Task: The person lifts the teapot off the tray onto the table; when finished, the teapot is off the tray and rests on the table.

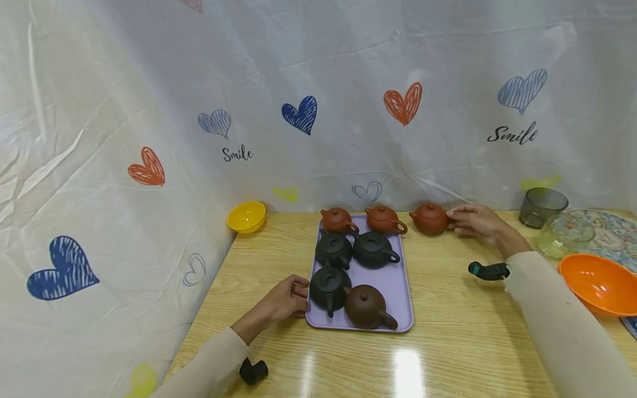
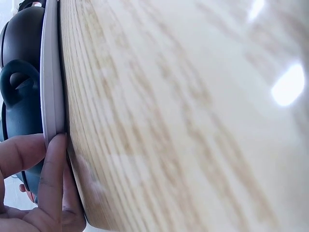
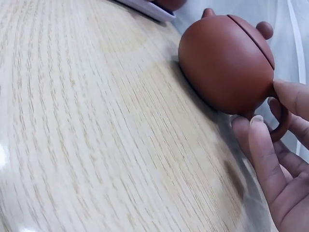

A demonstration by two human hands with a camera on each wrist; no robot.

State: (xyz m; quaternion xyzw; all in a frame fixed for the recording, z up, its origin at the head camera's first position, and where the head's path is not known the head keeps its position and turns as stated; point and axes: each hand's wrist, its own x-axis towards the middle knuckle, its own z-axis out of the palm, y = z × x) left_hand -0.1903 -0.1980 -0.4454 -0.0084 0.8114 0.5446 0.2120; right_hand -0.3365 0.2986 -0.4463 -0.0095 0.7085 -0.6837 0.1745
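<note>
- Head view: R hand [image 1: 478, 221] is clamped on the handle of the red teapot [image 1: 430, 219], which is at the back of the table [image 1: 448, 354], right of the lilac tray [image 1: 395, 279], near the curtain [image 1: 348, 77].
- Same view: its spout points to the tray, near the handle of another red teapot [image 1: 382, 219], which seems to stick out past the tray edge. If the pot goes L too low, spout & handle could knock and chip.
- Also: the rear black teapots [image 1: 373, 250] and the brown teapot [image 1: 365, 305] are close to their neighbours, so one push could pass from pot to pot, I think.
- L wrist view: L hand [image 1: 287, 298] pinches the tray's L rim, thumb inside, finger outside. If it pulls up, the tray could tilt & pots slide, b/c the load is heavy, prob. Whether the rim is lifted, I cannot tell.
- R wrist view: fingers and thumb hold only the handle; the lid [image 3: 253, 38] sits on top w/o any finger on it. If the pot tips, the lid could fall. Pot on table or slightly raised: not clear.
</note>
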